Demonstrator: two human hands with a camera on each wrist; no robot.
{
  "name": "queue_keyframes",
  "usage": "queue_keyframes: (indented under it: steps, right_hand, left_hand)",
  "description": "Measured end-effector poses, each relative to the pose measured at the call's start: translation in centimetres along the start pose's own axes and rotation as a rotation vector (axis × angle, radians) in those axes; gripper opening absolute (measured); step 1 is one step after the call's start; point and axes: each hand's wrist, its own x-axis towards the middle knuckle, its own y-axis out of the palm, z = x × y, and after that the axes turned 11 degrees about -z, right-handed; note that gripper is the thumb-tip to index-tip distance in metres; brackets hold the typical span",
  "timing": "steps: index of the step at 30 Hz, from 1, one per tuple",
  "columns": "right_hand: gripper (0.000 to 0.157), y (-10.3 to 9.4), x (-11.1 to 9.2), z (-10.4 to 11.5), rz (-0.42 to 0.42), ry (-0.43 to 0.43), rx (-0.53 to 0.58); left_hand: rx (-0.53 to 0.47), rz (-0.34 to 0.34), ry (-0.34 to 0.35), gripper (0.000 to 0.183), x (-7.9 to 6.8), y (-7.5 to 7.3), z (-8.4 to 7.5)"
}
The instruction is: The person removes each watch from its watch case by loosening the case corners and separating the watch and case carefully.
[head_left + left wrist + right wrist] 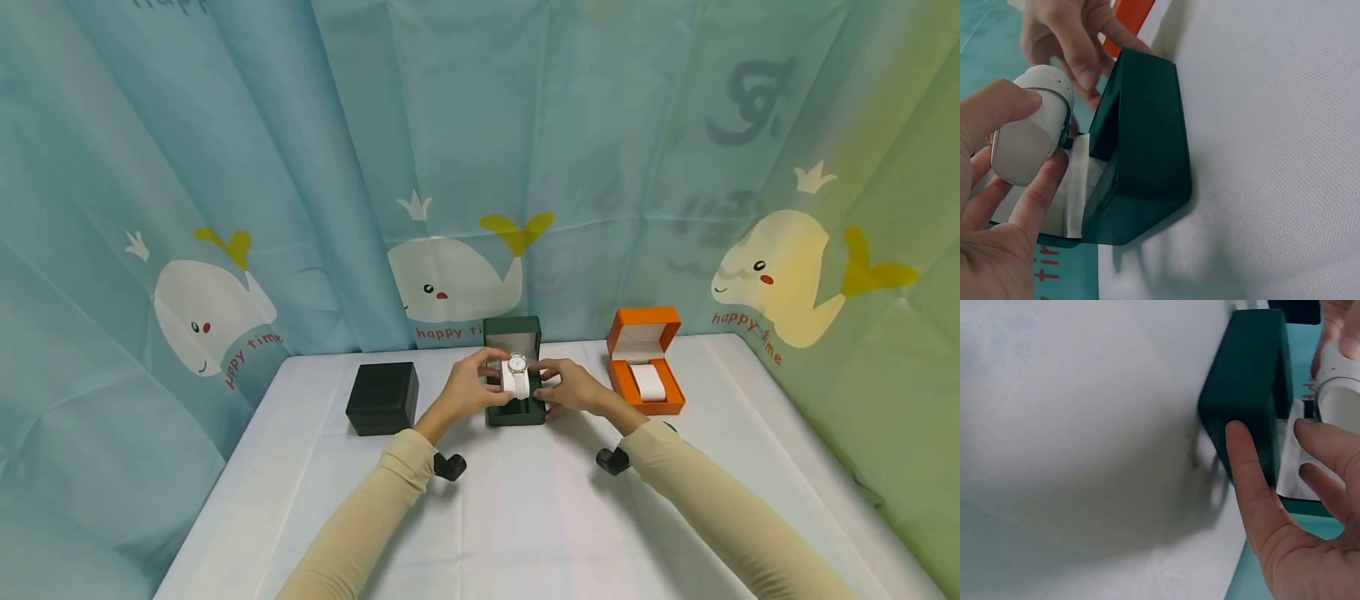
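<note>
My left hand (468,387) grips a white watch cushion (1025,147) by its two ends, thumb on one end and fingers on the other. A wristwatch (517,364) with a white strap and pale dial is wrapped round the cushion. They are held over an open dark green watch box (516,419), whose lid stands raised at the back. Against the box's right side rests the thumb of my right hand (573,387). Its other fingers extend over the box's opening, close to the watch, as the right wrist view shows.
A closed black box (382,398) stands left of the green one. To the right is an open orange watch box (647,406) with a white cushion (648,382) inside. All stand on a white-covered table (517,517), before a blue whale-print curtain (465,167).
</note>
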Motion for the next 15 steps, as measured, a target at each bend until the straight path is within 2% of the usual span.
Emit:
queue_keyframes:
  steps: [7, 15]
  right_hand:
    - [0.059, -1.1, -0.1, 0.7, 0.022, -0.034, 0.007]
    - [0.060, -1.6, -0.3, 0.9, 0.033, -0.064, 0.037]
  left_hand:
    - [-0.012, -0.007, 0.001, 0.056, 0.1, -0.3, -0.2]
    - [-0.010, -0.012, 0.013, 0.057, 0.0, -0.3, 0.1]
